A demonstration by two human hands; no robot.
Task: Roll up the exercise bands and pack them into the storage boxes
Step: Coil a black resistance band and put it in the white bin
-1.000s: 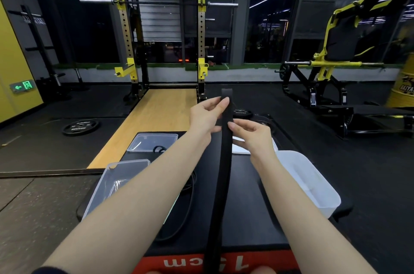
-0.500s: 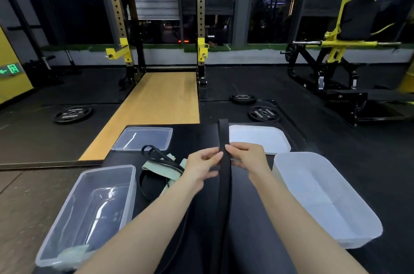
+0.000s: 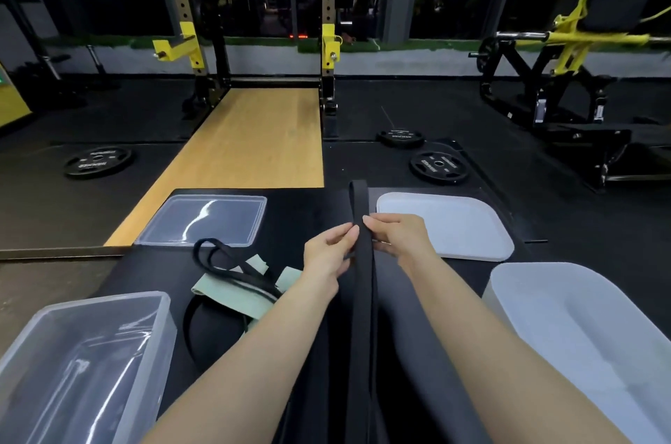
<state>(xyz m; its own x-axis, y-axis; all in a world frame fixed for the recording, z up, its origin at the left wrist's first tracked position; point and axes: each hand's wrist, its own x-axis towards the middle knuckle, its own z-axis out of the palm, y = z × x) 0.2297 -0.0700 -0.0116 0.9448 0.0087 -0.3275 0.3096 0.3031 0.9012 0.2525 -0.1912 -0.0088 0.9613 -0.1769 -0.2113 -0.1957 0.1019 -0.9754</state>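
Observation:
A long flat black exercise band [image 3: 361, 316] runs straight away from me down the middle of the black platform [image 3: 297, 211]. My left hand [image 3: 326, 254] pinches its left edge near the far end. My right hand [image 3: 397, 236] pinches the right edge at the same spot. The band's far tip [image 3: 357, 193] sticks out past my fingers. A pale green band [image 3: 232, 294] and thin black loop bands [image 3: 225, 262] lie in a heap to the left. A clear storage box [image 3: 83, 363] stands at the near left, a white storage box [image 3: 581, 345] at the near right.
A clear lid [image 3: 203, 220] lies at the far left of the platform and a white lid [image 3: 446, 225] at the far right. Weight plates [image 3: 437, 165] lie on the floor beyond. A squat rack [image 3: 326, 44] and a wooden lifting strip [image 3: 254, 138] stand ahead.
Both hands came down and toward me with the black band, from held up at arm's length to low over the platform. The view tilted downward, showing both boxes fully.

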